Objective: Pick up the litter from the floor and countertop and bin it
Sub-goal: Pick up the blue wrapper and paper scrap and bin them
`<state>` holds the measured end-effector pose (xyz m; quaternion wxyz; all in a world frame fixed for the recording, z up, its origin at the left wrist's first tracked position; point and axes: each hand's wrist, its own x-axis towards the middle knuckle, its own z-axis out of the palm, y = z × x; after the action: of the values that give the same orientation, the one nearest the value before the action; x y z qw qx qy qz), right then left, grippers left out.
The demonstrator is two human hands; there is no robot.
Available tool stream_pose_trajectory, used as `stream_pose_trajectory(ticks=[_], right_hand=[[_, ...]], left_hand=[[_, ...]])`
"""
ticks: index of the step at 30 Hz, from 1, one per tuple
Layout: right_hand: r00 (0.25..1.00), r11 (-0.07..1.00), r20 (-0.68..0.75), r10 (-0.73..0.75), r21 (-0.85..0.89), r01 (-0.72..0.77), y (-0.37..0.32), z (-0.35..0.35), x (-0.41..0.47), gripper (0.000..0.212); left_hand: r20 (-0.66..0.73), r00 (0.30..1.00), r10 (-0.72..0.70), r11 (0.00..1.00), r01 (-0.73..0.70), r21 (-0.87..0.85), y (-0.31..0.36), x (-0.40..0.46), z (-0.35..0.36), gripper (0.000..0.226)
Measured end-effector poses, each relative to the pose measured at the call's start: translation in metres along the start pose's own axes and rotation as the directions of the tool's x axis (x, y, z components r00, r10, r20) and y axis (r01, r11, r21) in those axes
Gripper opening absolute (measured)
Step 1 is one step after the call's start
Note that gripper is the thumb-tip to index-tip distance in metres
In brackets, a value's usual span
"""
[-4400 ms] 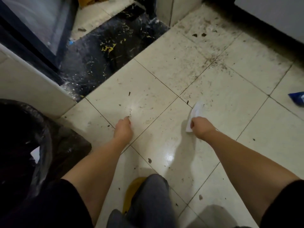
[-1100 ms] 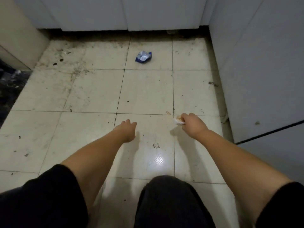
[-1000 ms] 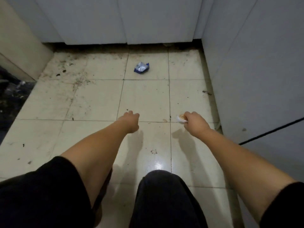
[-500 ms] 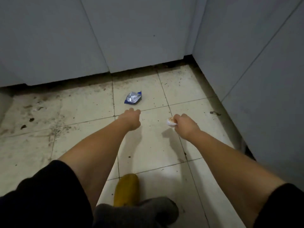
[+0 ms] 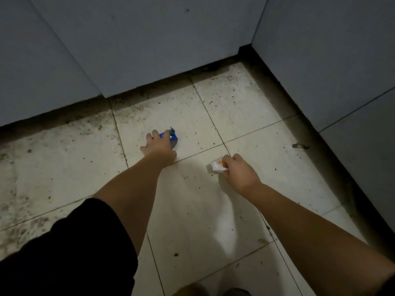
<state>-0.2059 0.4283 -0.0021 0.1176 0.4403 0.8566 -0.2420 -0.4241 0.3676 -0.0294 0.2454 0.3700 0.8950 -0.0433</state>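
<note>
A crumpled blue wrapper lies on the pale floor tiles near the cabinet base. My left hand is down on it, fingers spread over its left side and touching it; a closed grip is not visible. My right hand hovers lower right, shut on a crumpled white wrapper with an orange-brown patch. The bin is out of view.
Grey cabinet fronts close the far side and a grey panel closes the right, meeting in a corner. The tiled floor is speckled with dirt. A small dark scrap lies by the right panel.
I have moved closer to the cabinets. My left hand has reached forward from short of the blue wrapper onto it. My right hand still holds the white wrapper.
</note>
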Motion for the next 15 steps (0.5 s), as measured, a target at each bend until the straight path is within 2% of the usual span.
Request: stream_pose_trajectory(ticks=[5,11,15], right_hand=[[1.0,1.0,0.031,-0.003,0.02,0.002,0.004,0.016,-0.014,0.029],[1.0,1.0,-0.016,-0.012,0.023,0.012,0.021,-0.016,-0.039,0.027],[0.995,0.998,-0.092,-0.05,0.032,0.053,0.038,-0.046,-0.073,0.026]], left_hand=[[-0.062,0.991,0.119,0.988,-0.112,0.102,-0.01,-0.013,0.028,0.043],[-0.144,0.955,0.259,0.965,-0.248,0.091,0.024,-0.059,0.005,0.043],[-0.218,0.93,0.295,0.955,-0.289,0.061,0.056,-0.113,-0.013,0.038]])
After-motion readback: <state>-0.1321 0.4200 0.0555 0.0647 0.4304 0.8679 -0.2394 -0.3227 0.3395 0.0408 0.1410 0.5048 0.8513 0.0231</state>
